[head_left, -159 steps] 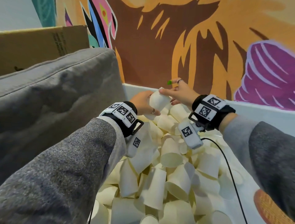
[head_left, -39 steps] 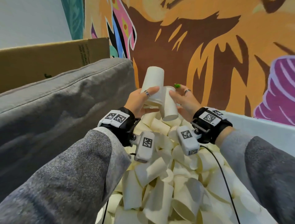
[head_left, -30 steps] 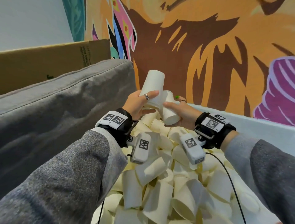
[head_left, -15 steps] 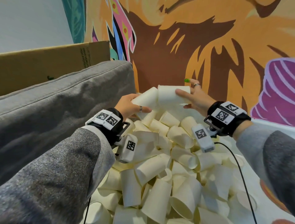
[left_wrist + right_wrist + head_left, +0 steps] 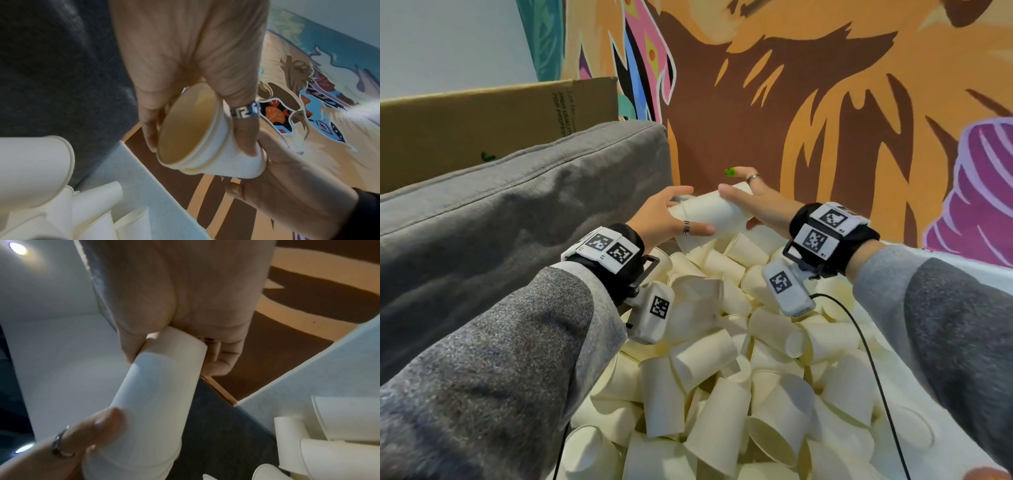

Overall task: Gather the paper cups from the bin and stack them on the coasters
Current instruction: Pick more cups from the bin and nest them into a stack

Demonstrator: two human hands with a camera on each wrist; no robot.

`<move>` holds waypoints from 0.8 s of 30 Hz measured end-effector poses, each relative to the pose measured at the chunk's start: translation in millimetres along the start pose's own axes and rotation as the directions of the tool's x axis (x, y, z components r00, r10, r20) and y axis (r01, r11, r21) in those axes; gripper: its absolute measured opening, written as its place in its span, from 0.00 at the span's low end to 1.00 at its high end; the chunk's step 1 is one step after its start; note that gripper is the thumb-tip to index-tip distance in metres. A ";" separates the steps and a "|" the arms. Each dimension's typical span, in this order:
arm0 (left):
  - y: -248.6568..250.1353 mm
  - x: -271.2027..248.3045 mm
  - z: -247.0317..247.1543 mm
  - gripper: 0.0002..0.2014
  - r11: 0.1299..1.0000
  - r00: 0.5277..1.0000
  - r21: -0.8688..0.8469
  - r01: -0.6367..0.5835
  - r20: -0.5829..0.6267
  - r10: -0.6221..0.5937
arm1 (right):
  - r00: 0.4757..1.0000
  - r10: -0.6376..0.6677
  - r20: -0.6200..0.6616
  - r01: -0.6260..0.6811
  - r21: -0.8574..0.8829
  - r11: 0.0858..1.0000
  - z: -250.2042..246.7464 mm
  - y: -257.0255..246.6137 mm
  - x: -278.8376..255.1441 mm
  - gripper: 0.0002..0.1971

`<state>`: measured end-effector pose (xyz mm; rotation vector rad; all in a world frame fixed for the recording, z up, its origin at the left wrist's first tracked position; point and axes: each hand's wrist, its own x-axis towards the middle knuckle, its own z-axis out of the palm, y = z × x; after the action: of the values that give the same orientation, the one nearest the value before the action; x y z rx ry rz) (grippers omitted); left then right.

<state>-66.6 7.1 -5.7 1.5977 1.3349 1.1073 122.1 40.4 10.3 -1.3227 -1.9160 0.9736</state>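
Both hands hold one short stack of nested white paper cups (image 5: 710,215) on its side, above the far end of the bin. My left hand (image 5: 681,219) grips the rim end, thumb in front and fingers behind. In the left wrist view two rims show one inside the other on the stack (image 5: 207,146), held by the left hand (image 5: 200,147). My right hand (image 5: 736,205) pinches the base end. The right wrist view shows the right hand (image 5: 170,363) round the stack's (image 5: 152,402) base. Loose cups (image 5: 722,377) fill the bin. No coaster is clearly in view.
The white bin wall (image 5: 945,255) runs along the right. A grey cushion (image 5: 517,212) presses against the bin's left side, with a cardboard box (image 5: 482,130) behind it. A painted wall (image 5: 808,102) stands just beyond the hands. A black cable (image 5: 866,353) trails over the cups.
The cup in the right hand has slid further over the one in the left, so the two read as one shorter stack. Both hands have dropped slightly and drawn closer together.
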 end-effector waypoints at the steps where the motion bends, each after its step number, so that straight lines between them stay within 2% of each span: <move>1: -0.4 -0.3 0.4 0.38 1.000 1.000 0.019 -0.012 0.016 0.011 | 1.000 -0.004 0.016 0.004 0.000 1.000 5.5 -1.8 0.3 0.28; 4: -2.8 -1.7 -1.5 0.30 0.998 0.999 0.048 -0.031 0.012 0.030 | 1.000 0.019 0.023 -0.021 0.112 0.993 16.2 -4.1 0.4 0.25; 7: -6.4 -2.0 -8.0 0.29 0.999 0.995 0.042 -0.019 -0.094 0.023 | 0.992 0.122 -0.044 -0.101 0.326 0.940 17.3 4.2 0.3 0.25; 8: -7.9 -2.1 -10.8 0.29 1.000 0.991 0.018 -0.009 -0.133 0.011 | 0.984 0.164 -0.076 -0.128 0.347 0.929 17.5 10.2 0.0 0.25; 10: -10.8 -2.8 -15.6 0.29 0.999 0.983 -0.032 0.009 -0.183 -0.014 | 0.968 0.236 -0.083 -0.208 0.259 0.943 21.5 25.8 -2.1 0.24; 13: -15.2 -5.6 -21.4 0.28 0.999 0.977 -0.036 0.028 -0.209 -0.035 | 0.936 0.348 0.051 -0.342 -0.103 0.934 36.4 52.2 -7.0 0.27; 16: -19.1 -8.8 -26.1 0.28 0.999 0.976 -0.019 0.050 -0.213 -0.053 | 0.898 0.409 0.162 -0.335 -0.349 0.875 54.0 65.6 -9.8 0.34; 19: -21.8 -13.2 -30.3 0.28 0.998 0.975 -0.010 0.063 -0.211 -0.064 | 0.885 0.430 0.180 -0.339 -0.384 0.859 67.3 67.7 -8.6 0.36; 24: -29.1 -17.6 -35.7 0.28 0.995 0.970 -0.009 0.096 -0.221 -0.096 | 0.875 0.460 0.151 -0.427 -0.207 0.880 84.6 72.0 -4.9 0.37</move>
<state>-111.0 -4.8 -23.6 1.4263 1.5421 1.2527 91.3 33.2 -96.3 -1.8884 -1.9075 1.2226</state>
